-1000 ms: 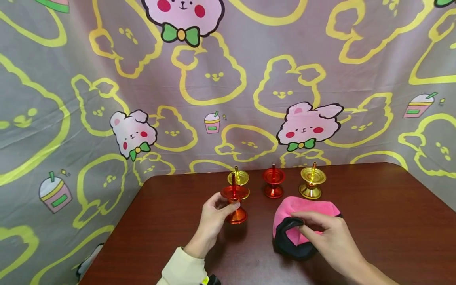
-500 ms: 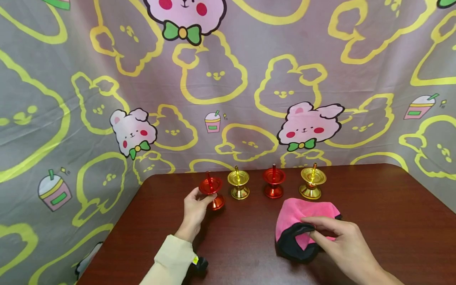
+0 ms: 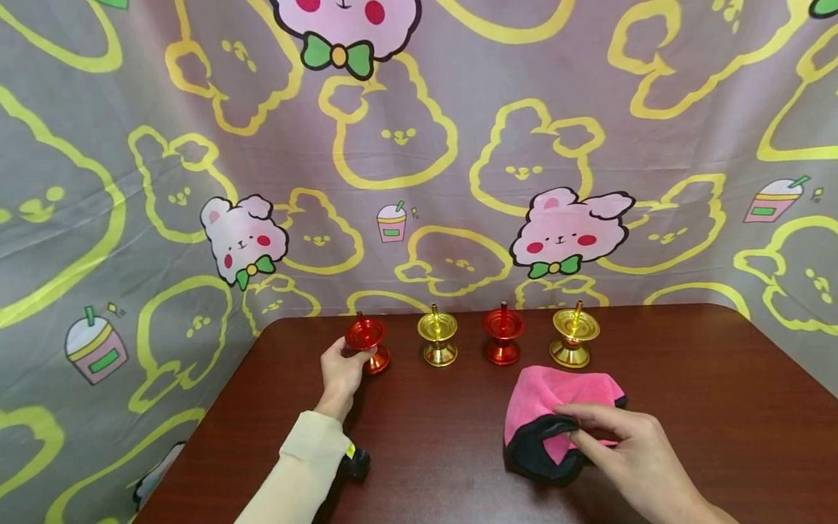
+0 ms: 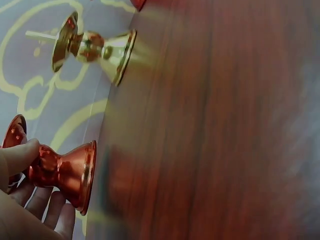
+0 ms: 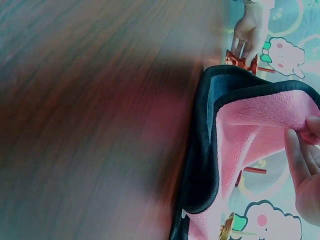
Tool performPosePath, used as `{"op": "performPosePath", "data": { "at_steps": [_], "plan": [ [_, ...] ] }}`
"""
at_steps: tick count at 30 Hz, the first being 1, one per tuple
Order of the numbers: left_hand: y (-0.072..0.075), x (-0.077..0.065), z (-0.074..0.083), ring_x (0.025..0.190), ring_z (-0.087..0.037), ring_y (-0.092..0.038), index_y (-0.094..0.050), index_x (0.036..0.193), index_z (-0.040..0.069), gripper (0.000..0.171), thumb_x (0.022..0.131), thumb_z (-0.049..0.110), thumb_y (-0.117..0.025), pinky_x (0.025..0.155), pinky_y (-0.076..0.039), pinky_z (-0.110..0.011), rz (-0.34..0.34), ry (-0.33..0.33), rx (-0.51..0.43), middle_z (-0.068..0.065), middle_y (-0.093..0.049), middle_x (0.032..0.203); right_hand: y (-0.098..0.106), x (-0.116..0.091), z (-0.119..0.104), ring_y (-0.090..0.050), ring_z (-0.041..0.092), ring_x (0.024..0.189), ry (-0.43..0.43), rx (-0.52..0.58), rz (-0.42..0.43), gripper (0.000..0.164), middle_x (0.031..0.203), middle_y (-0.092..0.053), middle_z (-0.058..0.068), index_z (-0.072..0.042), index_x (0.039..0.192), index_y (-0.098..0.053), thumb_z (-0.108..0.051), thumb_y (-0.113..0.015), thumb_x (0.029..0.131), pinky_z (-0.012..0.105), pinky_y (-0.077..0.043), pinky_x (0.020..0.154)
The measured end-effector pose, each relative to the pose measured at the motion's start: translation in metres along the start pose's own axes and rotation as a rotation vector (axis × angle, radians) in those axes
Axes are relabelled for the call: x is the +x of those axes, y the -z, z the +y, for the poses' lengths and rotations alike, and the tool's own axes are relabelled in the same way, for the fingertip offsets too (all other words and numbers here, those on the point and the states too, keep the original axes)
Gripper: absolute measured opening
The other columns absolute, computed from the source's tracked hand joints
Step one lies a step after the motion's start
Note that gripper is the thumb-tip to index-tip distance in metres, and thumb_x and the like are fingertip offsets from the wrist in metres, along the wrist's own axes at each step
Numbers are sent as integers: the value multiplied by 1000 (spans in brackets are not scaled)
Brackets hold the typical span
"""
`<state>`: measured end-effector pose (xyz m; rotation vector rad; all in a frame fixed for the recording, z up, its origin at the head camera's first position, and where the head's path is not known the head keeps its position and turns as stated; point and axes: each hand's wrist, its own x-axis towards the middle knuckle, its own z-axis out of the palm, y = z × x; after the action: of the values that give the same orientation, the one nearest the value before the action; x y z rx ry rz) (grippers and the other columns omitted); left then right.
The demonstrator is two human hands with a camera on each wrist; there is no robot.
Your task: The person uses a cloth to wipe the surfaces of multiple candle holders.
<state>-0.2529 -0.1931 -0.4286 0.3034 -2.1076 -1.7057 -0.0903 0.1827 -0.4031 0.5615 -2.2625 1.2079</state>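
Observation:
My left hand (image 3: 341, 375) grips a shiny red candle holder (image 3: 366, 335) by its stem, at the left end of a row along the table's back. In the left wrist view, the thumb and fingers wrap that red candle holder (image 4: 75, 172) below its dish; whether its base touches the table I cannot tell. At the right, my right hand (image 3: 631, 447) pinches a pink cloth (image 3: 556, 389) with black edging, bunched and hanging over the table. The right wrist view shows the cloth (image 5: 250, 117) folded, its dark underside partly exposed beside the fingers (image 5: 297, 160).
Standing upright along the back are a gold candle holder (image 3: 439, 338), another red candle holder (image 3: 503, 338) and a gold one at the right (image 3: 574, 338). Behind the brown table (image 3: 425, 437) hangs a cartoon-print curtain (image 3: 445, 182).
My left hand has carried the red candle holder left and back, from in front of the left gold one to beside it. The right hand and cloth shifted slightly right, then stayed nearly still.

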Motion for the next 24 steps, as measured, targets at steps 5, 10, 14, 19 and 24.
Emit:
{"op": "performPosePath", "data": {
  "at_steps": [5,10,14,19,24],
  "plan": [
    [0,8,-2,107,-33,-53,-68,112,-7,34,80,-3,-77,97,-40,-43,14,11,16,-20,-65,107,0,-1,1,-67,3,80,3,6,-15,42,94,-75,-6,-12,103,-78,14,-83,70,12,-52,68],
    [-1,13,-6,108,-33,-52,-67,114,-7,34,81,-3,-76,97,-41,-44,13,27,25,-21,-65,111,-1,-2,2,-66,3,80,15,13,-22,42,95,-75,-5,-12,103,-78,13,-83,70,13,-52,68],
    [-1,14,-8,110,-33,-51,-67,114,-7,34,82,-1,-77,98,-40,-43,6,43,22,-21,-64,112,-2,-2,1,-66,3,79,24,14,-23,42,95,-75,-5,-12,104,-78,13,-84,70,14,-53,67],
    [-1,15,-8,110,-33,-50,-67,113,-7,33,83,1,-77,98,-39,-44,-7,47,14,-20,-64,112,-1,-2,0,-66,5,76,3,9,-34,42,94,-75,-6,-14,104,-77,12,-84,71,15,-53,66],
    [1,11,-6,113,-34,-51,-61,123,-8,44,84,3,-76,99,-41,-44,-44,63,5,-23,-62,120,-2,-1,0,-66,6,74,3,14,-40,42,94,-75,-6,-13,105,-77,11,-83,71,16,-54,65]
  ]
}}
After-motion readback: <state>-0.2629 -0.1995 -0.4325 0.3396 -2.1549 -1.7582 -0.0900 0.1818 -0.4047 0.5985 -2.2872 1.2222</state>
